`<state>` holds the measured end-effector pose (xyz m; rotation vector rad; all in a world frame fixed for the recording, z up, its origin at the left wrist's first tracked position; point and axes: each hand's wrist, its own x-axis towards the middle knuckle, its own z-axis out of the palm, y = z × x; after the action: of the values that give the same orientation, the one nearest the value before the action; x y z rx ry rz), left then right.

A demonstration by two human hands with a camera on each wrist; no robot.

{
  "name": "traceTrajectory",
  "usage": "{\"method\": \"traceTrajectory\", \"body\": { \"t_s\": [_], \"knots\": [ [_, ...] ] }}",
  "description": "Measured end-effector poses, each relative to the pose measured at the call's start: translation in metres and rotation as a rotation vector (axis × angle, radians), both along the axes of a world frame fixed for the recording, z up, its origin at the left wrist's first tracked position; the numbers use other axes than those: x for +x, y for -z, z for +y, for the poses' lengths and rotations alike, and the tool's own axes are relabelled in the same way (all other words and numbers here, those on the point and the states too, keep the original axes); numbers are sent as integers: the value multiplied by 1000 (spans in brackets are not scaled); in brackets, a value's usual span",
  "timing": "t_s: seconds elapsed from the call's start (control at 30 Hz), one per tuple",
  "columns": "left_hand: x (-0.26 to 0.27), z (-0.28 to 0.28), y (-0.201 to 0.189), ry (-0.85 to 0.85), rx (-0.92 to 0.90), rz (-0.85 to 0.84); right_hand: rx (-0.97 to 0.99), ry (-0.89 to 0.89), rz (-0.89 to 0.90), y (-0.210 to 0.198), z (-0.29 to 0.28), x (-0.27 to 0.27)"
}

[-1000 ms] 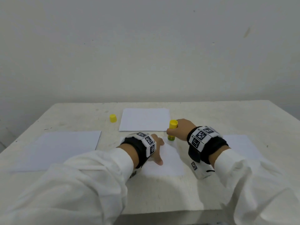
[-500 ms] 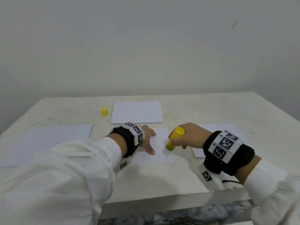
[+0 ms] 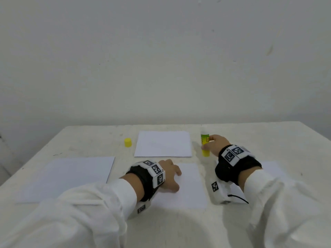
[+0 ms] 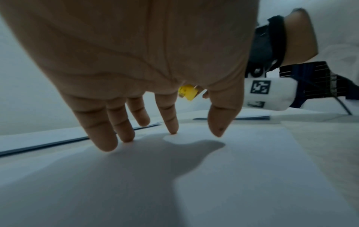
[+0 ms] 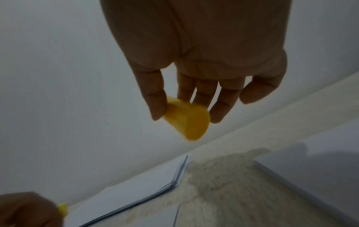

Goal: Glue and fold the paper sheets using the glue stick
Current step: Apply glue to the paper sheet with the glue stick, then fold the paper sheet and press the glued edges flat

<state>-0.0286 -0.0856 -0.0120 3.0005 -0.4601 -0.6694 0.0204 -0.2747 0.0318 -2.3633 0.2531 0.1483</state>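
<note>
My left hand (image 3: 176,179) lies flat on the near white sheet (image 3: 191,190), its straight fingertips (image 4: 106,147) pressing the paper (image 4: 213,184). My right hand (image 3: 210,141) pinches the yellow-green glue stick (image 3: 205,145) between thumb and fingers. The stick stands upright, glue end up, right of the folded sheet (image 3: 163,144) at the back. In the right wrist view the stick's yellow base (image 5: 190,122) hangs a little above the table, with my right hand (image 5: 186,118) around it. The yellow cap (image 3: 128,142) stands alone, left of the folded sheet.
A large white sheet (image 3: 68,176) lies at the left of the table (image 3: 295,140). Another sheet (image 3: 270,167) lies under my right forearm. A bare wall stands behind the table's far edge.
My right hand has lifted the glue stick off the near sheet, carried it back and to the right, and turned it upright. My left hand has stayed on the sheet.
</note>
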Motion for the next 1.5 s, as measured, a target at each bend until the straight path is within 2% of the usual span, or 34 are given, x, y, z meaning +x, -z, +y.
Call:
{"method": "traceTrajectory", "body": {
  "t_s": [0.1,0.2,0.53,0.67,0.77,0.87,0.97,1.13,1.3,1.5],
  "knots": [
    [1,3,1,50,47,-34,-160,12,61,5,6,12],
    [2,6,2,49,40,-72,-222,9,92,14,10,19],
    [3,16,-1,22,-52,-17,-250,84,167,27,5,25],
    [0,36,-6,32,-165,-132,-192,195,178,25,-1,8],
    [-3,70,-4,-17,-163,-133,-322,74,303,16,21,-12],
    [-9,118,-2,-113,-91,-92,-497,-162,362,7,70,-26],
    [-18,177,-4,-224,-37,-81,-519,-357,308,5,135,-30],
    [-33,280,-12,-443,40,-22,-544,-574,234,14,250,-29],
    [-40,333,-8,-502,100,69,-788,-647,202,25,308,-32],
    [-41,335,-3,-451,110,31,-824,-639,267,25,320,-31]
  ]
}}
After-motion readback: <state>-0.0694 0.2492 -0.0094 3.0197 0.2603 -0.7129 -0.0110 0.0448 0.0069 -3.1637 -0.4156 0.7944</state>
